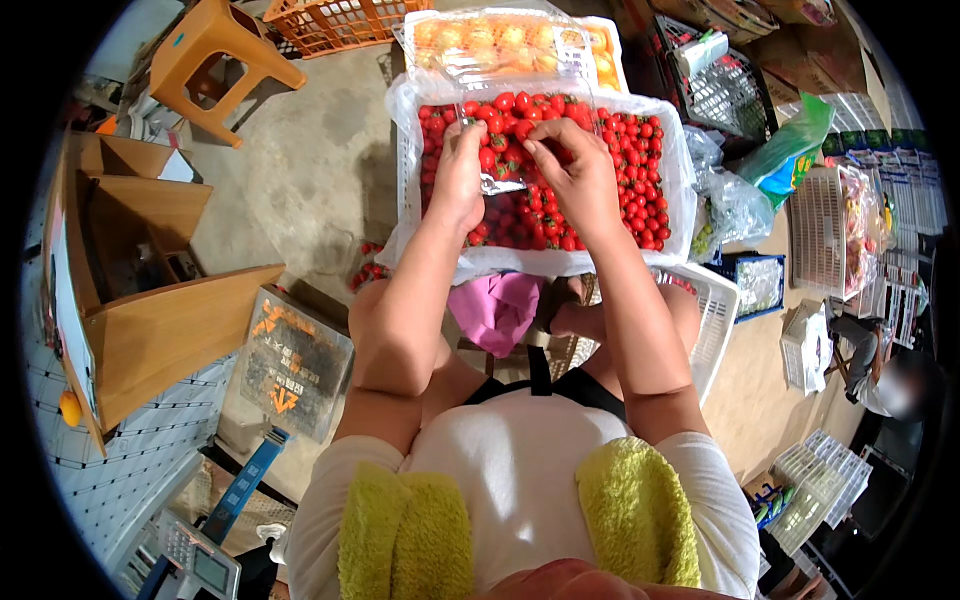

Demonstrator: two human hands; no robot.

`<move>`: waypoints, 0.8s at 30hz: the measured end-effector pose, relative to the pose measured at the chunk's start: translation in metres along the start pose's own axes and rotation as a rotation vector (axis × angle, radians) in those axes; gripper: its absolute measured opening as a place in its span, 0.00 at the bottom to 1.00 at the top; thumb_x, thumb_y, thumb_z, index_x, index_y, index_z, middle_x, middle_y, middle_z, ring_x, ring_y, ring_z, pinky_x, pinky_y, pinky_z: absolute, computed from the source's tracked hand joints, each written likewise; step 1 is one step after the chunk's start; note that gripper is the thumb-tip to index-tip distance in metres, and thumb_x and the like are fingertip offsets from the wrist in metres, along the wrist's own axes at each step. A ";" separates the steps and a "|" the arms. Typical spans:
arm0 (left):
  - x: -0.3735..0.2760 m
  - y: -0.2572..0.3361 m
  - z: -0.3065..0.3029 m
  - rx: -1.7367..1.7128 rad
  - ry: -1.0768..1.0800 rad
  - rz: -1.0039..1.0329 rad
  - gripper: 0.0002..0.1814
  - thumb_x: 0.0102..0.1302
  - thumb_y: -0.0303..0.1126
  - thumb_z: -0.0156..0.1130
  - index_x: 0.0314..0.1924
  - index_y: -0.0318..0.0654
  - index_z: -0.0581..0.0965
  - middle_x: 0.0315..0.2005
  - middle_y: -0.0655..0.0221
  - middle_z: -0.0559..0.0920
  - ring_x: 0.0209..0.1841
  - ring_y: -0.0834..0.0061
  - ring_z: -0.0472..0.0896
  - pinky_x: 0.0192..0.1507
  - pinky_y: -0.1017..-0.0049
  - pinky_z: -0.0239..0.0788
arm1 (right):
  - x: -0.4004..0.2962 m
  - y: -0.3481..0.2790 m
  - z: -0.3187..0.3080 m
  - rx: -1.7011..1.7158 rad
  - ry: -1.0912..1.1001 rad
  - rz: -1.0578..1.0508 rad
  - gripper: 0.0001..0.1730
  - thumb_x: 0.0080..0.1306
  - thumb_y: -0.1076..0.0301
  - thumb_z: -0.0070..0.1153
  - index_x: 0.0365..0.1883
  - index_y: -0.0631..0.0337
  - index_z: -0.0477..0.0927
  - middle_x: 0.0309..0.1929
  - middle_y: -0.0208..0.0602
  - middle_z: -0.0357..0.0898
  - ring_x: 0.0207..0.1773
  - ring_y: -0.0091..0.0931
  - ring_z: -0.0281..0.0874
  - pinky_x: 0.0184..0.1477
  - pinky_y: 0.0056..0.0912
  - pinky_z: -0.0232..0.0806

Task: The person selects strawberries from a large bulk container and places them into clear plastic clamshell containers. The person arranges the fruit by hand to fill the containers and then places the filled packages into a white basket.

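Observation:
My left hand (459,174) grips the near left side of a clear plastic clamshell box (501,184), with the thumb at its rim. Inside the box lie several red cherry tomatoes (489,158), some with green stems. My right hand (581,161) pinches a single cherry tomato (524,130) between thumb and fingers, over the box. Below both hands is a white plastic crate (407,180) lined with thin white film (679,202) and filled with loose cherry tomatoes (641,176). The box's transparent lid (495,56) stands folded open on the far side.
Beyond the crate sits a tray of yellow-orange fruit (604,64). An orange stool (217,67) and wooden cabinet (150,315) stand left, near a platform scale (296,367). A pink cloth bag (496,311) lies below the crate. At far right a person (874,375) sits.

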State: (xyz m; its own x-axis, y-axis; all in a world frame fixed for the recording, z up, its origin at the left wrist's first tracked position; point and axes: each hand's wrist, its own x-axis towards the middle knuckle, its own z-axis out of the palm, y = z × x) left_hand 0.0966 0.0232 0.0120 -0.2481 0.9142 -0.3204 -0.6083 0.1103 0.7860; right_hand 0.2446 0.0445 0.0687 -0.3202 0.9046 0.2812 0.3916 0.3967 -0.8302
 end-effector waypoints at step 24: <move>0.008 0.035 -0.017 -0.208 0.056 0.007 0.26 0.76 0.46 0.40 0.65 0.38 0.68 0.62 0.60 0.75 0.64 0.61 0.73 0.65 0.52 0.65 | -0.084 0.073 -0.011 -0.609 -0.570 0.056 0.19 0.63 0.47 0.60 0.45 0.48 0.81 0.42 0.41 0.75 0.50 0.40 0.77 0.51 0.51 0.69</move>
State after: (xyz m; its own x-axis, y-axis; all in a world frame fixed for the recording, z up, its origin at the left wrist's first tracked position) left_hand 0.0605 0.0283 0.0284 -0.2911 0.8909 -0.3486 -0.7474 0.0157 0.6642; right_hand 0.3096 -0.0011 -0.0102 -0.6098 0.7729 -0.1754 0.7653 0.5165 -0.3841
